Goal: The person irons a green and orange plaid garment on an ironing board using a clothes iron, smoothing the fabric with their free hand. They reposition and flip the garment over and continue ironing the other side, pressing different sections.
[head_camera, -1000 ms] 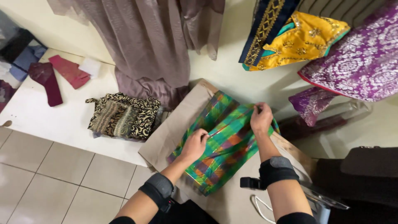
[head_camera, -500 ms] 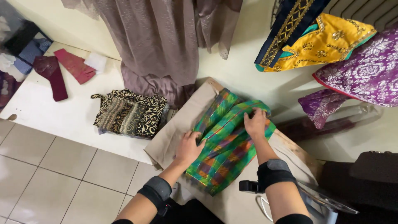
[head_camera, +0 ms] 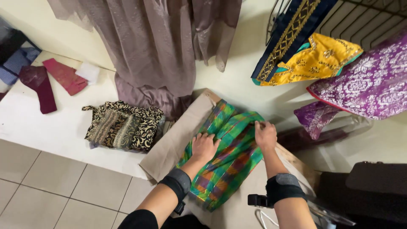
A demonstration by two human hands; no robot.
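Green plaid cloth (head_camera: 229,157) pressed flat under left hand (head_camera: 204,146), fingers spread; right hand (head_camera: 265,135) on its upper edge, fingers curled, perhaps pinching a fold. Beige board cover (head_camera: 178,135) beneath. Leftward, black-gold patterned fabric (head_camera: 123,126); above, mauve drape (head_camera: 157,51).
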